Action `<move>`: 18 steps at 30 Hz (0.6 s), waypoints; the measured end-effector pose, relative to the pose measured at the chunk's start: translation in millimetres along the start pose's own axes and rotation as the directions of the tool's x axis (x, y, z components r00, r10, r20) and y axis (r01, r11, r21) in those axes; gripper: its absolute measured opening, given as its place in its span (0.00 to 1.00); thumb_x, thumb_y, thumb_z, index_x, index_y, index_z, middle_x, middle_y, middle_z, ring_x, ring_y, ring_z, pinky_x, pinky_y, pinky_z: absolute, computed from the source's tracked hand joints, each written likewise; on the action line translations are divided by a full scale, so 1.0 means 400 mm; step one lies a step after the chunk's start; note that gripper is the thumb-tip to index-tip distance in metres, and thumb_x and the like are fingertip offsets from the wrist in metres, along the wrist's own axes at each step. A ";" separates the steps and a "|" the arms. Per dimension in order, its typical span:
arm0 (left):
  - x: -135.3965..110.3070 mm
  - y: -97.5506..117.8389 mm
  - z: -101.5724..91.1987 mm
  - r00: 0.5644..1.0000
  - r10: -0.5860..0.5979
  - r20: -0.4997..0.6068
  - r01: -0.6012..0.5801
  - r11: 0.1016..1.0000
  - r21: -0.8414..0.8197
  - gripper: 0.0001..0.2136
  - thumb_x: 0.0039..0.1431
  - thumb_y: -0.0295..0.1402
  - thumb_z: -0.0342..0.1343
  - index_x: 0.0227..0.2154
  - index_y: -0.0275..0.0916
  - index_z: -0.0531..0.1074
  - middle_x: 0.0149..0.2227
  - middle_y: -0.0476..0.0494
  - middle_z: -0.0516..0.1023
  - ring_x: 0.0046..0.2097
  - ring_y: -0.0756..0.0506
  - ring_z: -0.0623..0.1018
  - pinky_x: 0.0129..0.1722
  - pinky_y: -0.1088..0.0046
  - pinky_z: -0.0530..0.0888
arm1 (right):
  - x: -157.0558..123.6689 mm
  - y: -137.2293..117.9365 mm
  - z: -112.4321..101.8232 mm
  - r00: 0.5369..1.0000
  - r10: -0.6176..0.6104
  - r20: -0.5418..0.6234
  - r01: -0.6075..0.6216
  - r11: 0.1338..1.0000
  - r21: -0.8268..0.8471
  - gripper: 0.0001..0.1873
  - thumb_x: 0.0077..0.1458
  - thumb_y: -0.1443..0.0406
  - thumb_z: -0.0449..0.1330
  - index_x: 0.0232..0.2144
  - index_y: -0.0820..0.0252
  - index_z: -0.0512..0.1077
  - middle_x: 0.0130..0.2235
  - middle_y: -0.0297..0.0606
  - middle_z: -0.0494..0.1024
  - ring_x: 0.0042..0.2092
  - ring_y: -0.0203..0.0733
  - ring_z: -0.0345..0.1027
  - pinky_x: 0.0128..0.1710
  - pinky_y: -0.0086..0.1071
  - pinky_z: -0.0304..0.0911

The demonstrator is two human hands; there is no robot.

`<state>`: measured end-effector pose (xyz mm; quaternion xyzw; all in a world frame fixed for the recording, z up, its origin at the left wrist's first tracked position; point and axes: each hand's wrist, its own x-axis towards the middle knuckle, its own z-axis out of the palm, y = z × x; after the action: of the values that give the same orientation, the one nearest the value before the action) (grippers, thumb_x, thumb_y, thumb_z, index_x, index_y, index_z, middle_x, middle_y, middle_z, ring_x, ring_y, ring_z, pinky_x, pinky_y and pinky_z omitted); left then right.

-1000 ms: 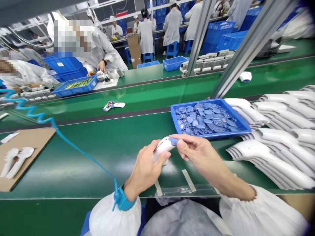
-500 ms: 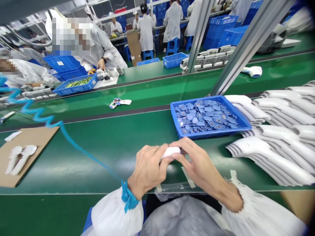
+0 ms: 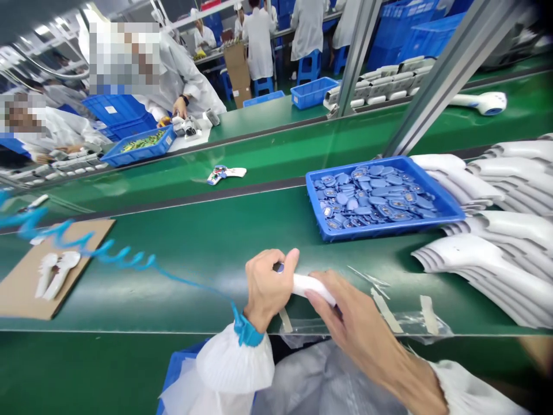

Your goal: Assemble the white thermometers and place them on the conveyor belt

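Your left hand (image 3: 268, 285) wraps the near end of a white plastic housing (image 3: 313, 286), with its fingers (image 3: 287, 266) curled close together over the top. A small blue part (image 3: 280, 267) shows just under those fingertips, and your grip hides most of it. Your right hand (image 3: 352, 320) comes in from the other side, its fingers (image 3: 322, 297) pressed together and their tips touching the housing's free end. Whether that thumb pinches the housing is hidden. The housing lies level in the air above the green conveyor belt (image 3: 181, 288), just in front of the blue tray (image 3: 380, 231).

To work well here, keep the left fingers firm over the blue part so it can't shift, and let the right hand steady the long end without twisting it. Your blue wrist strap (image 3: 247, 332) leads into a coiled blue cord (image 3: 88, 248), which is best kept clear of the housing.

The tray holds a heap of blue badges (image 3: 371, 199). To its right lie stacked white housings (image 3: 488, 268). To its left, a cardboard sheet (image 3: 58, 294) carries white shells (image 3: 58, 274). Beyond the tray, across the belt, a co-worker's hand (image 3: 180, 107) works beside a blue crate (image 3: 140, 151).
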<state>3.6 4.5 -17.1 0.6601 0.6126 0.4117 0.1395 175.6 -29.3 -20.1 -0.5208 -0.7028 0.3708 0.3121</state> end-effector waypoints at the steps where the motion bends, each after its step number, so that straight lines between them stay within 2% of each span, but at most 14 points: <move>1: -0.007 0.001 -0.013 1.000 -0.010 0.017 0.010 0.999 -0.034 0.13 0.65 0.36 0.58 0.24 0.38 0.71 0.27 0.48 0.75 0.32 0.48 0.73 0.33 0.71 0.66 | 0.009 -0.002 -0.003 0.990 0.141 0.024 -0.143 0.986 0.082 0.20 0.67 0.49 0.50 0.41 0.57 0.73 0.31 0.34 0.73 0.30 0.39 0.65 0.31 0.33 0.59; 2: -0.016 0.000 -0.024 1.000 -0.008 0.011 0.009 0.997 -0.074 0.09 0.64 0.36 0.58 0.30 0.39 0.74 0.34 0.45 0.78 0.38 0.46 0.75 0.38 0.71 0.69 | 0.019 -0.005 -0.006 0.949 0.303 0.091 -0.314 0.934 0.170 0.24 0.65 0.46 0.49 0.35 0.57 0.73 0.25 0.33 0.69 0.27 0.38 0.62 0.29 0.32 0.57; 3: -0.027 -0.002 -0.032 1.000 -0.005 -0.025 0.002 0.993 -0.114 0.07 0.65 0.36 0.57 0.34 0.39 0.74 0.39 0.43 0.79 0.42 0.45 0.76 0.42 0.70 0.70 | 0.030 -0.007 -0.008 0.873 0.447 0.194 -0.485 0.840 0.243 0.27 0.64 0.43 0.48 0.29 0.57 0.71 0.20 0.30 0.63 0.23 0.36 0.57 0.25 0.31 0.53; 4: -0.037 -0.006 -0.035 0.996 -0.016 -0.087 0.004 0.989 -0.146 0.07 0.66 0.36 0.56 0.34 0.39 0.73 0.40 0.42 0.78 0.43 0.45 0.76 0.43 0.69 0.70 | 0.039 -0.011 -0.009 0.775 0.543 0.323 -0.626 0.727 0.282 0.29 0.63 0.42 0.46 0.25 0.56 0.68 0.17 0.28 0.57 0.20 0.34 0.50 0.22 0.31 0.47; 5: -0.044 -0.012 -0.032 0.985 -0.058 -0.160 0.031 0.986 -0.166 0.10 0.67 0.36 0.55 0.30 0.39 0.72 0.36 0.44 0.77 0.40 0.46 0.75 0.41 0.70 0.70 | 0.046 -0.015 -0.007 0.685 0.575 0.447 -0.719 0.634 0.287 0.30 0.62 0.41 0.45 0.24 0.56 0.66 0.17 0.26 0.55 0.19 0.33 0.45 0.21 0.30 0.43; 6: -0.047 -0.020 -0.026 0.968 -0.128 -0.216 0.089 0.980 -0.180 0.14 0.68 0.38 0.54 0.26 0.39 0.69 0.30 0.46 0.74 0.35 0.47 0.73 0.37 0.71 0.68 | 0.050 -0.018 -0.002 0.642 0.558 0.526 -0.749 0.601 0.278 0.29 0.62 0.41 0.45 0.25 0.56 0.66 0.17 0.27 0.57 0.18 0.32 0.43 0.20 0.30 0.41; 7: -0.046 -0.030 -0.017 0.945 -0.212 -0.248 0.167 0.967 -0.191 0.18 0.68 0.39 0.54 0.22 0.40 0.66 0.25 0.49 0.69 0.30 0.49 0.69 0.33 0.72 0.66 | 0.050 -0.022 0.005 0.662 0.515 0.545 -0.718 0.643 0.265 0.27 0.62 0.42 0.47 0.29 0.57 0.68 0.20 0.28 0.63 0.19 0.32 0.46 0.20 0.30 0.42; 8: -0.039 -0.039 -0.006 0.922 -0.294 -0.252 0.246 0.948 -0.203 0.20 0.68 0.41 0.54 0.20 0.40 0.63 0.22 0.51 0.65 0.27 0.49 0.66 0.30 0.72 0.64 | 0.047 -0.024 0.014 0.730 0.454 0.511 -0.628 0.741 0.238 0.25 0.63 0.44 0.49 0.34 0.57 0.70 0.24 0.31 0.69 0.20 0.33 0.51 0.22 0.30 0.46; 10: -0.014 -0.055 0.015 0.894 -0.404 -0.194 0.362 0.906 -0.217 0.23 0.68 0.45 0.53 0.18 0.40 0.61 0.19 0.52 0.60 0.24 0.50 0.62 0.28 0.72 0.60 | 0.036 -0.024 0.035 0.888 0.259 0.380 -0.320 0.941 0.107 0.19 0.65 0.49 0.50 0.39 0.56 0.71 0.30 0.35 0.76 0.25 0.36 0.61 0.26 0.31 0.52; 11: 0.001 -0.061 0.023 0.892 -0.420 -0.167 0.385 0.899 -0.209 0.24 0.68 0.46 0.53 0.17 0.41 0.59 0.19 0.53 0.59 0.24 0.50 0.61 0.27 0.71 0.59 | 0.031 -0.020 0.046 0.939 0.151 0.310 -0.163 0.986 0.014 0.18 0.67 0.51 0.49 0.40 0.55 0.72 0.30 0.36 0.77 0.26 0.38 0.64 0.28 0.32 0.53; 12: 0.018 -0.064 0.030 0.895 -0.414 -0.164 0.385 0.905 -0.183 0.24 0.67 0.45 0.52 0.17 0.41 0.57 0.18 0.52 0.58 0.24 0.50 0.60 0.27 0.71 0.58 | 0.027 -0.015 0.058 0.964 0.062 0.259 -0.045 0.996 -0.071 0.18 0.68 0.53 0.48 0.40 0.55 0.72 0.28 0.36 0.77 0.26 0.39 0.65 0.28 0.33 0.52; 14: 0.048 -0.064 0.037 0.916 -0.359 -0.178 0.353 0.933 -0.065 0.25 0.67 0.43 0.49 0.16 0.41 0.51 0.18 0.52 0.55 0.24 0.50 0.57 0.28 0.70 0.56 | 0.026 -0.003 0.080 0.976 -0.030 0.217 0.069 0.982 -0.175 0.20 0.70 0.55 0.44 0.40 0.57 0.73 0.24 0.36 0.76 0.22 0.39 0.65 0.26 0.34 0.49; 16: 0.070 -0.059 0.039 0.941 -0.306 -0.144 0.316 0.947 0.052 0.24 0.66 0.41 0.45 0.16 0.41 0.47 0.19 0.51 0.54 0.25 0.50 0.56 0.29 0.69 0.55 | 0.035 0.006 0.099 0.980 -0.052 0.190 0.094 0.971 -0.219 0.22 0.71 0.54 0.43 0.40 0.58 0.73 0.22 0.36 0.75 0.20 0.39 0.65 0.24 0.34 0.47; 18: 0.085 -0.058 0.034 0.956 -0.289 -0.057 0.294 0.950 0.106 0.23 0.65 0.42 0.45 0.16 0.40 0.47 0.19 0.51 0.54 0.25 0.50 0.56 0.29 0.69 0.55 | 0.049 0.008 0.108 0.981 -0.060 0.182 0.103 0.966 -0.237 0.24 0.71 0.54 0.42 0.37 0.57 0.74 0.20 0.35 0.75 0.18 0.39 0.65 0.22 0.34 0.47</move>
<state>-5.9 45.0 -29.2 0.5607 0.7285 0.3644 0.1484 136.3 -18.1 -44.5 -0.4916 -0.7886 0.3117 0.1981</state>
